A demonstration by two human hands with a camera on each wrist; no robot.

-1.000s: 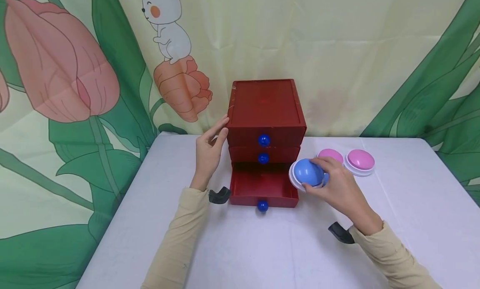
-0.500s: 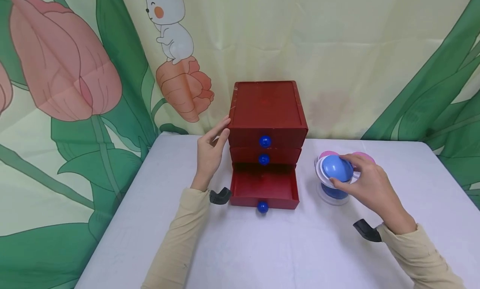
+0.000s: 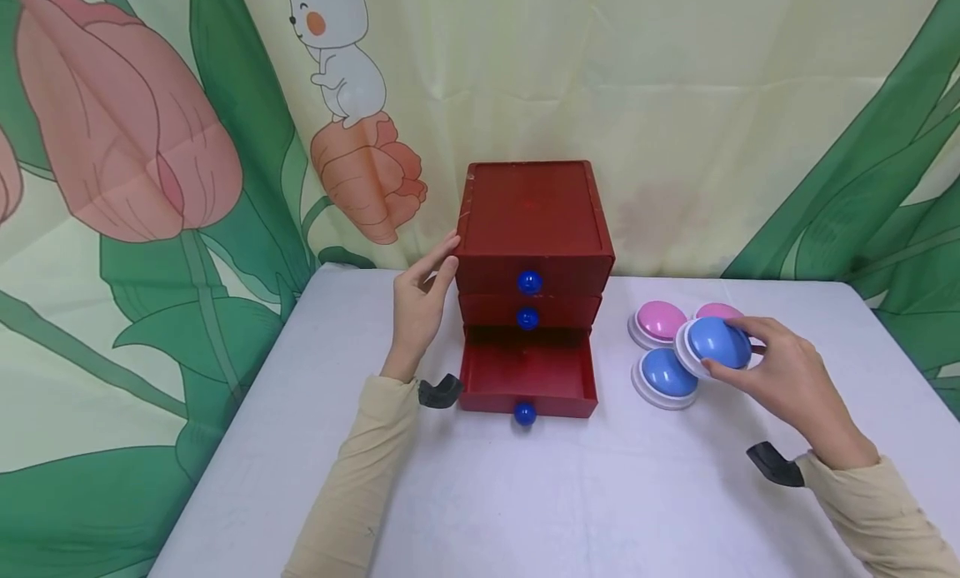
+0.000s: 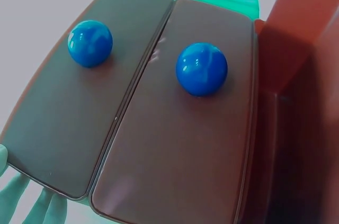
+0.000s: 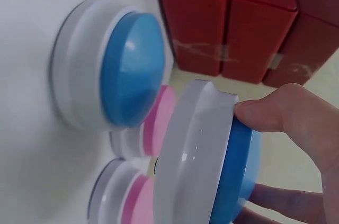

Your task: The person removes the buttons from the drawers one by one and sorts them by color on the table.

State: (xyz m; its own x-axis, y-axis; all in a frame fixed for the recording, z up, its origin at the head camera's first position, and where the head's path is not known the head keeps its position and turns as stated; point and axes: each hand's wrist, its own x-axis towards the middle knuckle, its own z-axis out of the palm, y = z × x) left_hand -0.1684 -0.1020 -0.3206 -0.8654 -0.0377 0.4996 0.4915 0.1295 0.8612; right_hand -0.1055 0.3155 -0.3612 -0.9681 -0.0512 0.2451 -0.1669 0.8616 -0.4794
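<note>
My right hand (image 3: pixel 791 378) pinches a blue push button with a white base (image 3: pixel 716 345) by its rim. It is held tilted above the table, and the right wrist view shows thumb and fingers on the held button (image 5: pixel 198 155). A second blue push button (image 3: pixel 667 374) sits on the table just to its left. Behind are two pink push buttons, one (image 3: pixel 660 321) in full view and the other (image 3: pixel 718 310) partly hidden. My left hand (image 3: pixel 422 311) rests its straight fingers against the left side of a dark red drawer cabinet (image 3: pixel 532 211).
The cabinet's bottom drawer (image 3: pixel 528 374) is pulled out, with nothing visible in it; the upper two drawers are shut. Each drawer front has a round blue knob (image 3: pixel 529 282). A printed curtain (image 3: pixel 675 128) hangs right behind the white table (image 3: pixel 600 495).
My right hand has carried the blue button rightwards, away from the open drawer and past the second blue button, which now shows fully. The left hand stays at the cabinet.
</note>
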